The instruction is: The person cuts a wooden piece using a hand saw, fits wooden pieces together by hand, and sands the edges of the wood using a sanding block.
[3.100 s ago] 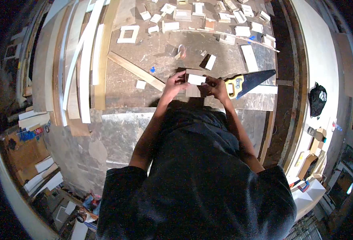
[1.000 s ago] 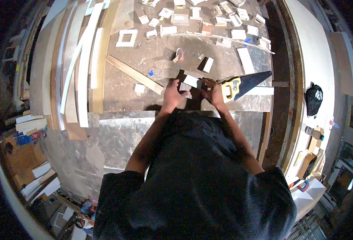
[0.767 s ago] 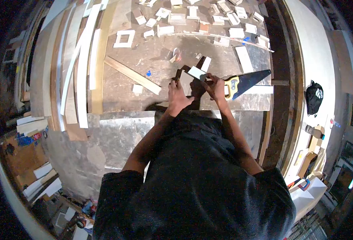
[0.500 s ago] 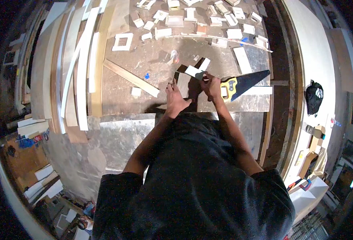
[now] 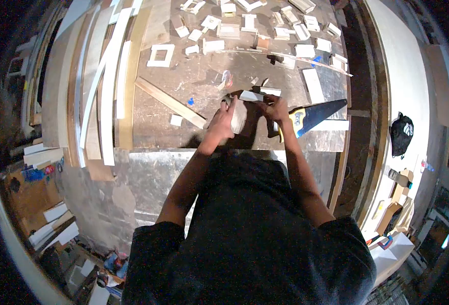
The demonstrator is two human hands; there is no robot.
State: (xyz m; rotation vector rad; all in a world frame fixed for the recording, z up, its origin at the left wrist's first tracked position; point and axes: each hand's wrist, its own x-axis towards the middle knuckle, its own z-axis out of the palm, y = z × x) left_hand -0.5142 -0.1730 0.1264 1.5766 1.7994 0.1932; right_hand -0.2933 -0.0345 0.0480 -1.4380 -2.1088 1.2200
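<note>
My left hand [image 5: 220, 123] lies against the left side of a pale wooden block [image 5: 239, 117] on the workbench, its fingers pointing away from me along it and its thumb hidden. A small white piece of wood [image 5: 250, 96] is pinched in my right hand [image 5: 276, 110], just above the block's far end. Beyond those fingers, another short white piece [image 5: 270, 91] shows; I cannot tell whether the two are joined. Right of my right hand lies a handsaw [image 5: 312, 121] with a yellow and black handle, partly covered by the wrist.
Long wooden strips [image 5: 102, 86] are stacked along the left side. A loose slat [image 5: 171, 102] lies angled near my left hand. Several small wooden pieces [image 5: 229, 31] and a square frame [image 5: 161, 56] occupy the far side. A black bag [image 5: 401, 133] rests on the right-hand surface.
My right hand has tilted the white piece, which now appears narrower. My left hand has turned and shifted along the block. The whole view has shifted slightly.
</note>
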